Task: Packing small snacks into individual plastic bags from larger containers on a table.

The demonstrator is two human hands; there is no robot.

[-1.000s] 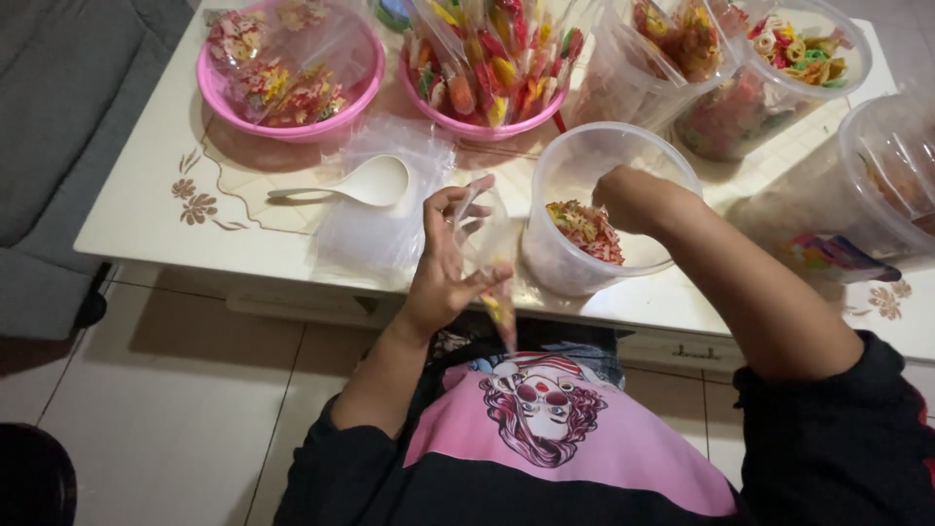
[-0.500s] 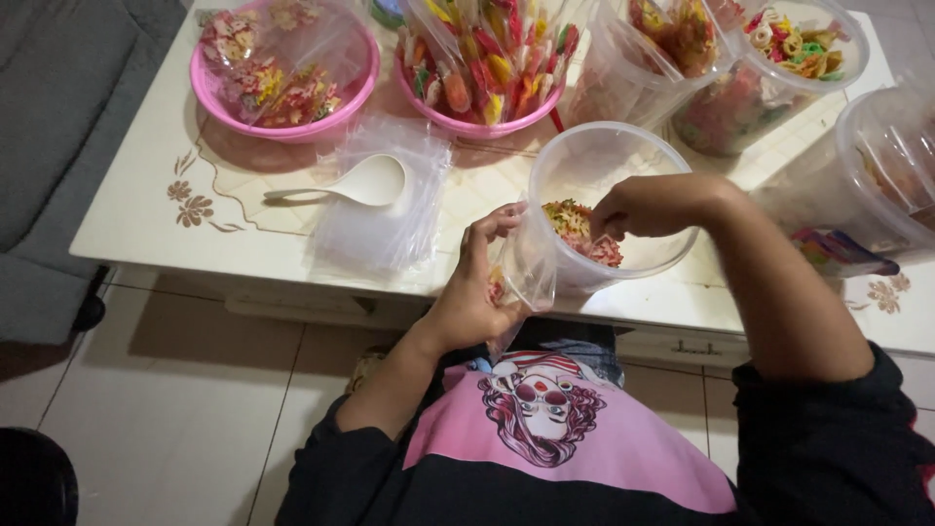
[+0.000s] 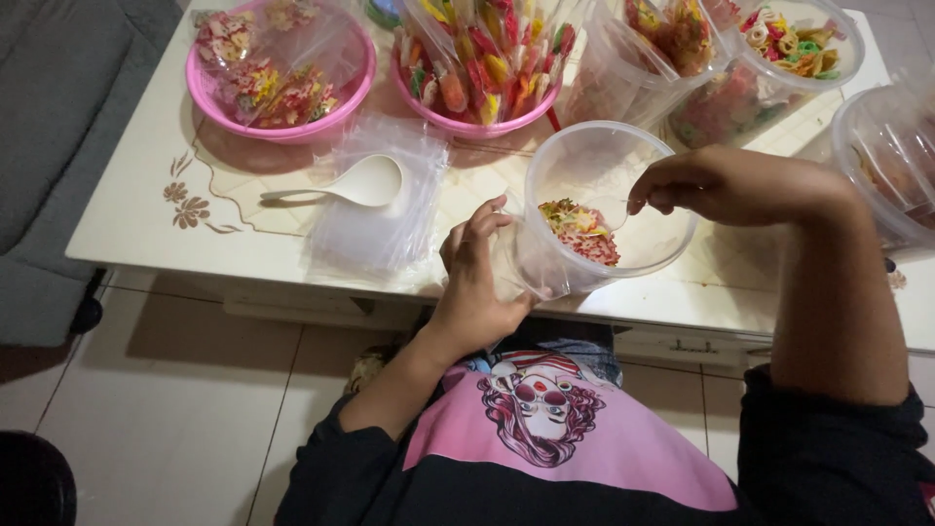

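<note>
Left hand (image 3: 477, 278) grips a clear bag (image 3: 521, 268) beside the tub (image 3: 609, 146); right hand (image 3: 726, 185) pinches a spoon (image 3: 609, 212).

A single head-worn camera looks steeply down from above the person's chest, facing forward over a white table (image 3: 146, 209); close range; floor tiles at left; no second view shares the scene.

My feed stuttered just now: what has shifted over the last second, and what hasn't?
The left hand brought the small clear bag from an upright hold to the rim of the clear tub of colourful snacks. The right hand rose out of the tub and moved right, now pinching a white scoop above the snacks. The white spoon, stack of empty bags and pink bowls stayed put.
</note>
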